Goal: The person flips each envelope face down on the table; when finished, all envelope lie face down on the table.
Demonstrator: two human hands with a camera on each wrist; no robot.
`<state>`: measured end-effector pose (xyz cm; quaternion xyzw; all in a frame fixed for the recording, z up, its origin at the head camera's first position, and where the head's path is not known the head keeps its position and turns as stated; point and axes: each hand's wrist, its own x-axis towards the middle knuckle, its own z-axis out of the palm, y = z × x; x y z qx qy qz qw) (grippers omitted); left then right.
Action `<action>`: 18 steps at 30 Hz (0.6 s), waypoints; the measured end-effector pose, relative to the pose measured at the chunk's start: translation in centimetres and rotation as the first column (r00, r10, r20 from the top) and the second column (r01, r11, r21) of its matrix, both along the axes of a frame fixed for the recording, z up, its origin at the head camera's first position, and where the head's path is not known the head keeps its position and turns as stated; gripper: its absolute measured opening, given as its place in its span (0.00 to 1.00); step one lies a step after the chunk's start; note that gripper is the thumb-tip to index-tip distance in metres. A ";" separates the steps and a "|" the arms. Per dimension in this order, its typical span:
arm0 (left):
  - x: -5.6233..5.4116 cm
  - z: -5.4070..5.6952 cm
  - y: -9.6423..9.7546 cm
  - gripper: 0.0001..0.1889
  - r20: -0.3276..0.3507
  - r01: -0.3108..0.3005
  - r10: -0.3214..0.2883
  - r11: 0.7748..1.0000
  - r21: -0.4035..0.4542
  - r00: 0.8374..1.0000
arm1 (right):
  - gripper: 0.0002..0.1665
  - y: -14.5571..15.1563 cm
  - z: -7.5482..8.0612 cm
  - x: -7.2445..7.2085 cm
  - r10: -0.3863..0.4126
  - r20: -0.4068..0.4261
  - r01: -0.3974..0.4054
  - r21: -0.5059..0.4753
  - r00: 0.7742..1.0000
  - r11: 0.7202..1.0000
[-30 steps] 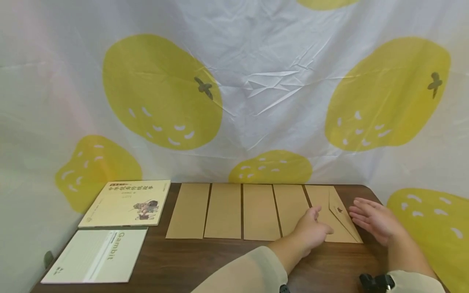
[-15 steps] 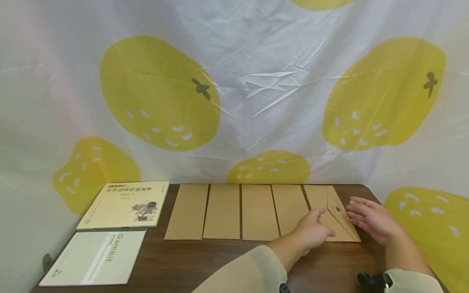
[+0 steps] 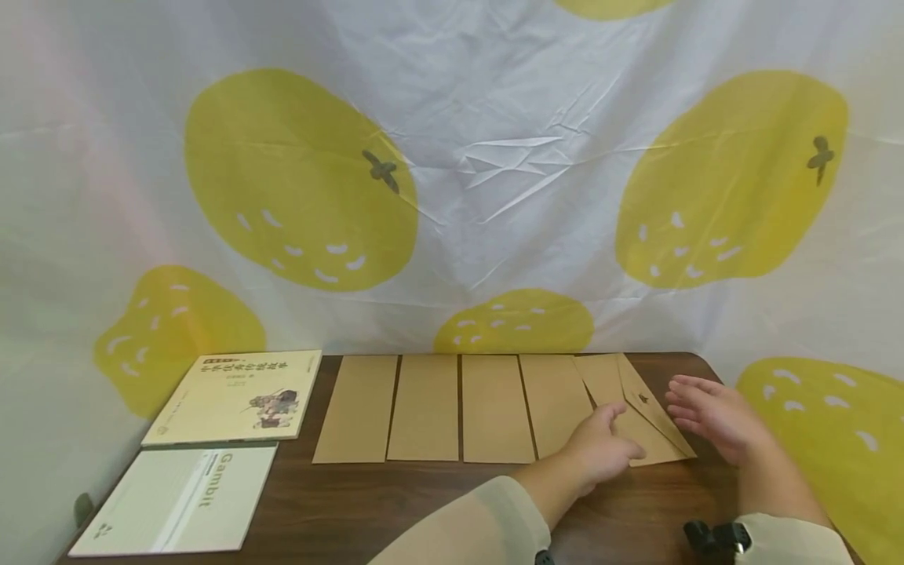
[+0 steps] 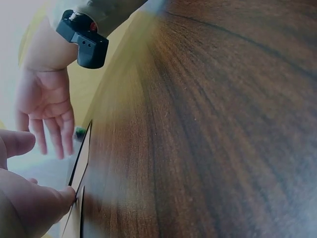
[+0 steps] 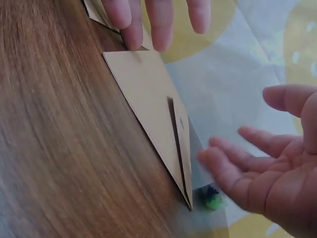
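Note:
A brown kraft envelope (image 3: pixel 646 428) with its flap side up lies at the right end of a row, turned slightly askew. Its far left corner meets or overlaps the neighbouring brown envelope (image 3: pixel 554 392). My left hand (image 3: pixel 600 449) is over its left side, thumb and fingers extended and apart; the left wrist view shows the thumb tip by an envelope edge. To the right, my right hand (image 3: pixel 716 416) is held with loosely extended fingers, beside the flap edge. In the right wrist view the right palm (image 5: pixel 277 173) stands apart from the envelope, with nothing in it.
More brown envelopes (image 3: pixel 424 408) lie side by side on the dark wooden table (image 3: pixel 367 510). At the left are a yellow book (image 3: pixel 233 396) and a white Gambit notebook (image 3: pixel 176 498). A lemon-print curtain (image 3: pixel 508 227) hangs behind. A small green object (image 5: pixel 214 198) sits beyond the envelope.
The flap-side-up envelope has turned counterclockwise, its far end shifting left toward its neighbour. Both hands keep nearly the same place, and the head view has drifted slightly.

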<state>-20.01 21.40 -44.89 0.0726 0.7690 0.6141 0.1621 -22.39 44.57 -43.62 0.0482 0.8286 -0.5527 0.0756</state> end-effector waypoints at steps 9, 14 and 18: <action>-0.3 -0.3 -0.3 0.36 0.002 -0.006 0.006 1.000 0.025 1.000 | 0.46 0.0 -0.4 -0.1 0.011 0.077 -0.015 0.055 0.997 0.998; -0.4 -0.3 -0.5 0.36 -0.009 0.005 -0.005 1.000 0.006 1.000 | 0.44 1.0 -0.8 0.1 0.005 0.059 -0.003 -0.036 0.998 0.999; -0.5 -0.2 -0.4 0.36 -0.021 0.012 -0.012 1.000 -0.011 1.000 | 0.41 1.6 -1.0 0.2 0.008 0.032 -0.005 -0.082 0.999 0.997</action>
